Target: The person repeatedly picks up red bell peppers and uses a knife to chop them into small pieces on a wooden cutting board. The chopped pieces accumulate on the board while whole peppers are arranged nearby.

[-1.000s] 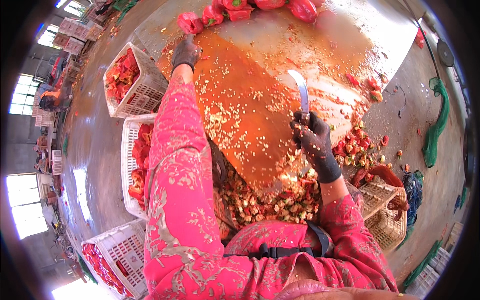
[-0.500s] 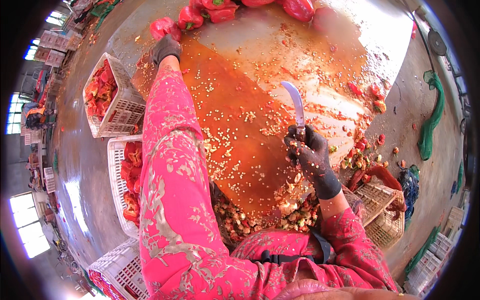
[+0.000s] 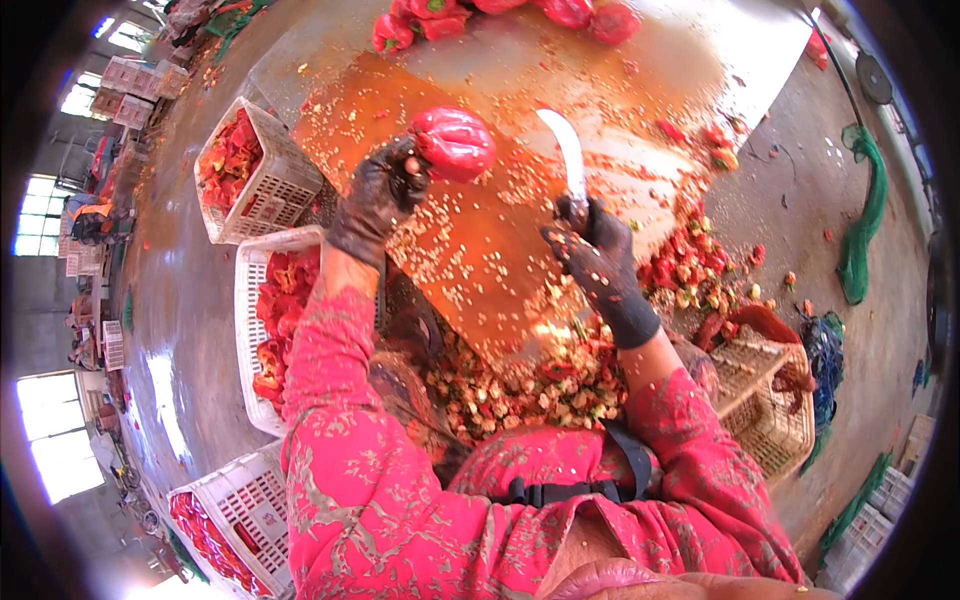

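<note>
A whole red bell pepper (image 3: 455, 145) is gripped at its left side by my left hand (image 3: 378, 195), in a dark wet glove, above the table's left half. My right hand (image 3: 600, 262), gloved in dark grey, is closed round the handle of a curved knife (image 3: 566, 150), its blade pointing up and away from me. A gap separates the blade from the pepper. Beneath both hands lies the metal table (image 3: 440, 285), coated in orange-red juice and scattered seeds. Several whole red peppers (image 3: 430, 22) sit at its far edge.
On the left stand a crate of cut peppers (image 3: 232, 165), a white crate of pepper pieces (image 3: 285, 320) and another white crate (image 3: 235, 535). Cores and scraps (image 3: 530, 395) pile before me. To the right are a tan crate (image 3: 765, 400) and green netting (image 3: 862, 215).
My left hand has come back from the far left of the table with a red pepper in it. My right hand, still holding the knife, has moved slightly up and left.
</note>
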`<state>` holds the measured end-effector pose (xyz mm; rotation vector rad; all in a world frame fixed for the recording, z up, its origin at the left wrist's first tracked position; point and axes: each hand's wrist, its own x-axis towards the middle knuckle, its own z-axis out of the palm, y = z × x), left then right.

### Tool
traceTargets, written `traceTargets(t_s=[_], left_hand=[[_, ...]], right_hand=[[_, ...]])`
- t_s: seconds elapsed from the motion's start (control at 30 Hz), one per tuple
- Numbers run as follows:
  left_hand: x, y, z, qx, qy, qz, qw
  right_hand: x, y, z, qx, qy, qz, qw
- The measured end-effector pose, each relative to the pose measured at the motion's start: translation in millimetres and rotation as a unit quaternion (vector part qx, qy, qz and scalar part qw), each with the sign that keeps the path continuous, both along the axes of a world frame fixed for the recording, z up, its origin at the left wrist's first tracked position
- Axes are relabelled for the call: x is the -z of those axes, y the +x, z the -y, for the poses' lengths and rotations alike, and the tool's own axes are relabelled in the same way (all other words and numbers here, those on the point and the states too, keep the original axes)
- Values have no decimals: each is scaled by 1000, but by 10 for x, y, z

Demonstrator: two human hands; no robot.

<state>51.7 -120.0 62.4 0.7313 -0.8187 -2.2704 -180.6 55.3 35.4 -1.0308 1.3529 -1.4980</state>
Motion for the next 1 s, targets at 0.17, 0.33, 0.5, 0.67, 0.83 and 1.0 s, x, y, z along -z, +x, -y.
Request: traceTargets(t_s=[0.17,0.33,0.5,0.67,0.83,1.0], left_hand=[[8,-530,-1124,-56,201,-102,973],[14,-765,-1712,-111,205,-28,972],[-73,-548,-1677,-184,-279,313,889],[90,-757,-1221,-54,-697,421,577],[198,-964,-999,79,-356,241,899],[260,-865,-1020,-20,-387,327,862]], right_hand=[[12,45,-98,4,-99,-248,964],[103,-29,-121,22,-61,-313,947],[426,-229,-13,41,-94,-140,985],[354,-225,-13,-2,-77,-126,989],[418,-298,20,25,-109,-180,977],[179,-318,-84,52,-14,-325,944]])
